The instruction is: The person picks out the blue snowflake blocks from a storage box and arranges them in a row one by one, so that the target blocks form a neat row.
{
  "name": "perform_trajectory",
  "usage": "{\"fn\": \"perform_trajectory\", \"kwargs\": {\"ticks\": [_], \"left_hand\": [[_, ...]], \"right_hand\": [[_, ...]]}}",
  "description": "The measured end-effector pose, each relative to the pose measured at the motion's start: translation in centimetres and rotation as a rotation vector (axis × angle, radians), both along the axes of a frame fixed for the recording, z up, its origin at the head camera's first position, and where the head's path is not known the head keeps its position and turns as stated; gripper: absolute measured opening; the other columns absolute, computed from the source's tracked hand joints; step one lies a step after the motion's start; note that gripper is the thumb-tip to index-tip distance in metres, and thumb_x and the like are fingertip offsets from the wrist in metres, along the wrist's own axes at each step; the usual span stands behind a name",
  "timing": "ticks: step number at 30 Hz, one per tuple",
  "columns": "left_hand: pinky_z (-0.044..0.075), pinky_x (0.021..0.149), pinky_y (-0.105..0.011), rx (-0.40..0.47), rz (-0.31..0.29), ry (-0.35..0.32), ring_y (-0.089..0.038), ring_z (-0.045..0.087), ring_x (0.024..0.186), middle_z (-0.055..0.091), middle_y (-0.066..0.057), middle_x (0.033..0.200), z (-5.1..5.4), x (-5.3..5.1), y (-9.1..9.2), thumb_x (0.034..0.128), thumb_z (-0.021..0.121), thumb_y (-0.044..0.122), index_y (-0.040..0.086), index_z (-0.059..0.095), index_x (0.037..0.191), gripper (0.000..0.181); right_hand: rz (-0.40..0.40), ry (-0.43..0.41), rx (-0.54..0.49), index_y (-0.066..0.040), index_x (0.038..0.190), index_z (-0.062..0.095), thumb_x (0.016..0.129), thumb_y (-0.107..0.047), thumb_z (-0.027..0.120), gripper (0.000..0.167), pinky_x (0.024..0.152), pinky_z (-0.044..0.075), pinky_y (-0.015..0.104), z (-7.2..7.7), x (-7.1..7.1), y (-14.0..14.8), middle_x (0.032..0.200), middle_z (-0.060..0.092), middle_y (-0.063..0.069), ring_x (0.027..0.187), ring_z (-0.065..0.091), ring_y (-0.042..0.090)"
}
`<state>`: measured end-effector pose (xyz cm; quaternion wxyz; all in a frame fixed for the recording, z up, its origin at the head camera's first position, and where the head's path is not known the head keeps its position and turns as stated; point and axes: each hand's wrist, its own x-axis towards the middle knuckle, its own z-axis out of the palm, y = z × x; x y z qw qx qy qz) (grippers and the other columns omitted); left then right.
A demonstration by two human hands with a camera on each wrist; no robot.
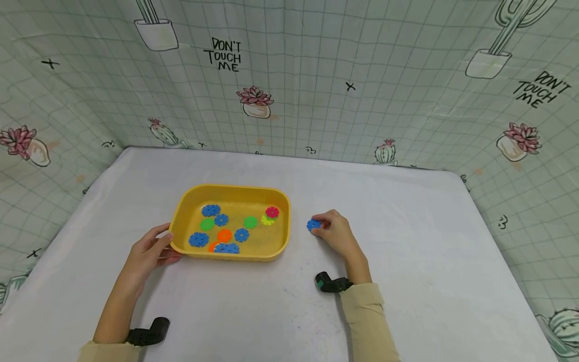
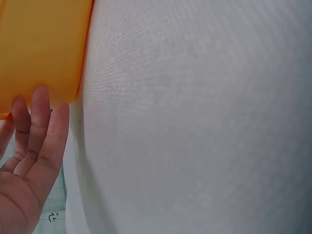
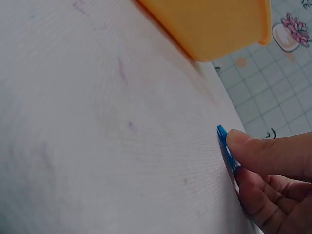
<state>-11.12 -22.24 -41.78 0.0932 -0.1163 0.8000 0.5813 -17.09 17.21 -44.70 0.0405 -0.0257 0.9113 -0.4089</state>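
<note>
A shallow yellow tray (image 1: 276, 246) stands on the white table, with several notched plastic snowflake discs lying in it, among them a green disc (image 1: 251, 222), a red disc (image 1: 272, 212) and a blue disc (image 1: 242, 235). My left hand (image 1: 147, 251) holds the tray at its near left corner, thumb at the rim and fingers against the outer wall. To the right of the tray, my right hand (image 1: 336, 234) pinches a blue snowflake disc (image 1: 313, 224) between thumb and fingers. In the right wrist view this disc (image 3: 225, 144) appears edge-on, close to the tabletop.
The white table (image 1: 434, 251) reaches back to a grid-patterned curtain (image 1: 307, 100) with plant drawings, which also hangs at both sides. Each wrist bears a black device, one on the left (image 1: 151, 332) and one on the right (image 1: 332, 282).
</note>
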Motion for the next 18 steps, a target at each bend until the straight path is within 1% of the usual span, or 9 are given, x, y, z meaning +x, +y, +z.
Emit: {"fn": "perform_trajectory", "kwargs": {"ticks": [4, 6, 7, 8, 10, 13, 14, 18], "left_hand": [[0.055, 0.066, -0.017, 0.009, 0.016, -0.001, -0.003, 0.065, 0.070, 0.057, 0.003, 0.085, -0.2, 0.0, -0.1, 0.0960, 0.047, 0.039, 0.003, 0.033, 0.141, 0.060], [0.055, 0.067, -0.017, 0.000, 0.004, -0.001, -0.002, 0.065, 0.070, 0.056, 0.003, 0.086, 0.1, 0.1, 0.0, 0.0970, 0.045, 0.038, 0.002, 0.031, 0.142, 0.059], [0.055, 0.066, -0.017, -0.001, 0.014, -0.002, -0.003, 0.065, 0.069, 0.057, 0.002, 0.085, 0.1, 0.2, 0.0, 0.0969, 0.045, 0.037, 0.002, 0.032, 0.142, 0.059], [0.055, 0.066, -0.017, -0.007, 0.012, -0.001, -0.003, 0.065, 0.069, 0.057, 0.002, 0.085, 0.2, 0.2, 0.0, 0.0972, 0.045, 0.037, 0.002, 0.032, 0.142, 0.058], [0.055, 0.067, -0.017, -0.028, -0.004, -0.008, -0.001, 0.065, 0.070, 0.056, 0.004, 0.086, 0.5, 0.3, 0.2, 0.0981, 0.042, 0.036, 0.002, 0.030, 0.143, 0.058], [0.055, 0.068, -0.018, -0.040, -0.012, -0.017, -0.001, 0.064, 0.071, 0.057, 0.003, 0.087, 0.8, 0.4, 0.3, 0.0992, 0.040, 0.034, 0.001, 0.029, 0.143, 0.056], [0.055, 0.069, -0.018, -0.048, -0.025, -0.021, 0.000, 0.064, 0.071, 0.056, 0.004, 0.088, 0.9, 0.4, 0.4, 0.0997, 0.039, 0.033, 0.001, 0.028, 0.144, 0.056], [0.055, 0.070, -0.018, -0.054, -0.021, -0.036, 0.001, 0.063, 0.071, 0.057, 0.002, 0.089, 1.0, 0.3, 0.6, 0.1001, 0.038, 0.032, 0.002, 0.027, 0.144, 0.055]], "right_hand": [[-0.021, -0.018, 0.011, -0.002, 0.107, 0.068, 0.081, -0.009, 0.071, 0.027, 0.063, 0.040, 0.022, 0.0, 0.0, -0.2, 0.090, 0.053, 0.010, 0.076, 0.048, 0.017], [-0.030, -0.026, 0.012, -0.003, 0.107, 0.068, 0.081, -0.010, 0.071, 0.027, 0.063, 0.039, 0.021, 0.0, 0.1, -0.3, 0.090, 0.053, 0.009, 0.075, 0.047, 0.016], [-0.035, -0.031, 0.012, -0.003, 0.107, 0.068, 0.081, -0.010, 0.071, 0.027, 0.063, 0.039, 0.021, 0.0, 0.1, -0.3, 0.089, 0.052, 0.009, 0.075, 0.047, 0.016], [-0.036, -0.029, 0.015, -0.003, 0.107, 0.068, 0.081, -0.010, 0.071, 0.027, 0.063, 0.039, 0.022, 0.0, 0.1, -0.3, 0.089, 0.052, 0.009, 0.075, 0.047, 0.016], [-0.035, -0.025, 0.021, -0.004, 0.107, 0.068, 0.081, -0.010, 0.071, 0.027, 0.063, 0.039, 0.022, 0.0, 0.1, -0.3, 0.089, 0.052, 0.008, 0.076, 0.046, 0.017], [-0.034, -0.019, 0.024, -0.004, 0.107, 0.068, 0.081, -0.010, 0.071, 0.027, 0.065, 0.039, 0.024, -0.1, 0.2, -0.3, 0.089, 0.052, 0.008, 0.077, 0.046, 0.017], [-0.033, -0.018, 0.027, -0.004, 0.107, 0.068, 0.081, -0.010, 0.071, 0.027, 0.065, 0.039, 0.024, -0.1, 0.2, -0.2, 0.089, 0.052, 0.008, 0.077, 0.046, 0.017], [-0.021, -0.021, 0.019, -0.006, 0.110, 0.067, 0.081, -0.013, 0.072, 0.030, 0.067, 0.040, 0.025, -0.1, 0.3, 0.0, 0.090, 0.053, 0.008, 0.078, 0.047, 0.017]]}}
